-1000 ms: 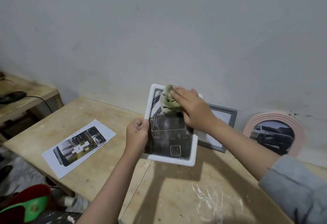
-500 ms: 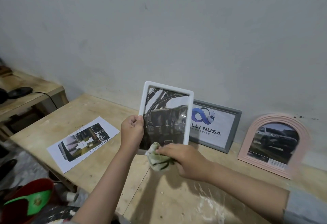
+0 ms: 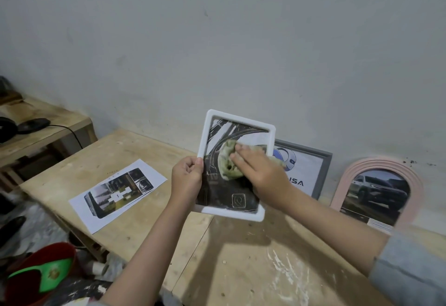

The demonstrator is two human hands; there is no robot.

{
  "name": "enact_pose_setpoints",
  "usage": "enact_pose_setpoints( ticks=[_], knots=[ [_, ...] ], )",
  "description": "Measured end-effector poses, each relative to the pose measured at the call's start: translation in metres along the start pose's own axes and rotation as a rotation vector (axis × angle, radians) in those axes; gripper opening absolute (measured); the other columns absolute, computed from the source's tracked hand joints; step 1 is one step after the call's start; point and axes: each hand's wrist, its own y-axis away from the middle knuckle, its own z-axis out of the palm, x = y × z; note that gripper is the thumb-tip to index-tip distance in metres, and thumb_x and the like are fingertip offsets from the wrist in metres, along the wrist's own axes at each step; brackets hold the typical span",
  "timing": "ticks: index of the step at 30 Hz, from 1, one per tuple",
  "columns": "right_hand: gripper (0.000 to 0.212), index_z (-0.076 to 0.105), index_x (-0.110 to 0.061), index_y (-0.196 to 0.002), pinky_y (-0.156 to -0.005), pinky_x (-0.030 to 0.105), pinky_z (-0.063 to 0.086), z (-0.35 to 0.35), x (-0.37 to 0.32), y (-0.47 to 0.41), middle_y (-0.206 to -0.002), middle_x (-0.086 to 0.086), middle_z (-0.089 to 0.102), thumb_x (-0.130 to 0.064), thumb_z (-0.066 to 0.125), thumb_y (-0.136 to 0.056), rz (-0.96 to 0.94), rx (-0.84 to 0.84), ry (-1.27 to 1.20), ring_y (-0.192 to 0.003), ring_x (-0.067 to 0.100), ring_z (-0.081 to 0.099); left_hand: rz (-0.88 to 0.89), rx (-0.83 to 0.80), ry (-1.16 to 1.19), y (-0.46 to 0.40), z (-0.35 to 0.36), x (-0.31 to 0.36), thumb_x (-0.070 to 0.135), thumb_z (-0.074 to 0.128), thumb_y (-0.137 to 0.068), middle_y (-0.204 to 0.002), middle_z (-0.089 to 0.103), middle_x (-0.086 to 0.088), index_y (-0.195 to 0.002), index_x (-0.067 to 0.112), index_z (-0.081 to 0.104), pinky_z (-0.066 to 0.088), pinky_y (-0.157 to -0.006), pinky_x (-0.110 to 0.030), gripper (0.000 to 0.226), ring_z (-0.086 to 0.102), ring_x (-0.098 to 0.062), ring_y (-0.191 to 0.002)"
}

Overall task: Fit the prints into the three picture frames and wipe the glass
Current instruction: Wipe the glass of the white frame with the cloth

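My left hand grips the left edge of a white rectangular frame with a dark print behind its glass, holding it upright above the wooden table. My right hand presses a crumpled green cloth against the middle of the glass, fingers laid flat over the cloth. A grey frame with a blue logo print leans on the wall behind. A pink arched frame with a car print leans on the wall at the right.
A loose print lies flat on the left part of the table. A lower wooden bench with a black cabled device stands at the far left. A red and green container sits on the floor below the table's left edge.
My right hand has carried the cloth from the frame's bottom edge up to the middle of the glass. The left hand keeps its grip on the frame's edge.
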Motion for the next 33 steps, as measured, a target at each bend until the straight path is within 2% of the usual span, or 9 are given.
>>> enact_pose_setpoints(
  ticks=[3,5,9,11,14,17,22,24,33],
  knots=[
    [0.038,0.063,-0.001,-0.118,-0.088,0.044,0.053,0.008,-0.026,0.027,-0.122,0.021,0.062,0.002,0.066,-0.081,-0.068,-0.056,-0.092,-0.110,0.032,0.061,-0.030,0.034,-0.002,-0.003,-0.006,-0.003,0.010,0.051,-0.095,-0.057,0.048,0.001,-0.079,0.001,0.061,0.035,-0.051,-0.023,0.021,0.042,-0.008,-0.051],
    [0.040,0.065,-0.008,-0.117,-0.087,0.036,0.054,0.002,-0.041,0.035,-0.121,0.011,0.064,0.001,0.060,-0.079,-0.049,-0.208,-0.270,-0.109,0.026,0.062,-0.061,0.069,-0.013,-0.004,-0.008,-0.004,0.012,0.052,-0.095,-0.059,0.049,0.000,-0.082,-0.001,0.062,0.036,-0.052,-0.024,0.020,0.043,-0.010,-0.053],
    [0.041,0.066,-0.021,-0.109,-0.082,0.036,0.053,-0.022,-0.048,0.023,-0.100,-0.007,0.067,-0.003,0.044,-0.079,0.324,-0.609,-0.772,-0.093,0.014,0.063,-0.115,0.089,-0.054,-0.003,-0.013,-0.009,0.015,0.053,-0.094,-0.054,0.038,-0.002,-0.075,0.000,0.058,0.028,-0.046,-0.020,0.025,0.033,-0.009,-0.043],
    [0.037,0.067,-0.022,-0.108,-0.082,0.021,0.050,-0.033,-0.042,0.011,-0.094,-0.014,0.066,0.001,0.048,-0.085,0.461,-0.657,-0.898,-0.088,0.002,0.062,-0.151,0.086,-0.039,-0.001,-0.013,-0.012,0.023,0.054,-0.090,-0.061,0.033,-0.008,-0.073,-0.001,0.056,0.025,-0.055,-0.028,0.029,0.030,-0.019,-0.055],
    [0.041,0.063,-0.010,-0.120,-0.089,0.010,0.038,-0.046,-0.026,-0.012,-0.111,-0.004,0.064,0.007,0.049,-0.085,0.521,-0.434,-0.777,-0.106,0.009,0.058,-0.200,0.088,-0.010,0.002,-0.010,-0.010,0.025,0.054,-0.088,-0.060,0.030,-0.007,-0.069,0.007,0.047,0.024,-0.055,-0.031,0.027,0.027,-0.019,-0.057],
    [0.061,0.058,-0.009,-0.126,-0.092,0.029,0.047,-0.040,-0.001,-0.030,-0.124,0.006,0.062,0.008,0.043,-0.069,0.311,-0.165,-0.427,-0.114,0.023,0.058,-0.152,0.021,-0.020,0.007,-0.006,-0.007,0.019,0.054,-0.093,-0.059,0.042,-0.006,-0.070,-0.001,0.055,0.032,-0.056,-0.028,0.030,0.038,-0.017,-0.056],
    [0.073,0.049,0.002,-0.133,-0.097,0.053,0.045,-0.013,0.011,-0.041,-0.140,0.023,0.044,0.010,0.031,-0.063,0.107,-0.143,-0.051,-0.130,0.039,0.043,0.079,-0.027,-0.048,0.020,0.000,-0.001,0.024,0.053,-0.089,-0.059,0.050,-0.014,-0.076,-0.001,0.062,0.037,-0.056,-0.027,0.030,0.045,-0.013,-0.055],
    [0.072,0.048,0.005,-0.132,-0.100,0.054,0.042,-0.008,-0.001,-0.038,-0.140,0.025,0.044,0.010,0.030,-0.063,0.050,-0.132,-0.054,-0.131,0.039,0.041,0.145,-0.008,-0.026,0.021,-0.001,-0.001,0.028,0.050,-0.085,-0.065,0.053,-0.024,-0.077,0.000,0.062,0.038,-0.059,-0.031,0.031,0.046,-0.020,-0.061],
    [0.043,0.062,-0.002,-0.120,-0.098,0.044,0.046,0.003,-0.055,0.003,-0.132,0.016,0.056,-0.001,0.035,-0.086,-0.133,-0.200,-0.309,-0.122,0.029,0.053,0.001,-0.007,0.114,0.015,-0.017,-0.008,0.017,0.060,-0.083,-0.054,0.045,-0.001,-0.059,0.010,0.054,0.033,-0.057,-0.029,0.026,0.039,-0.014,-0.057]
  ],
)
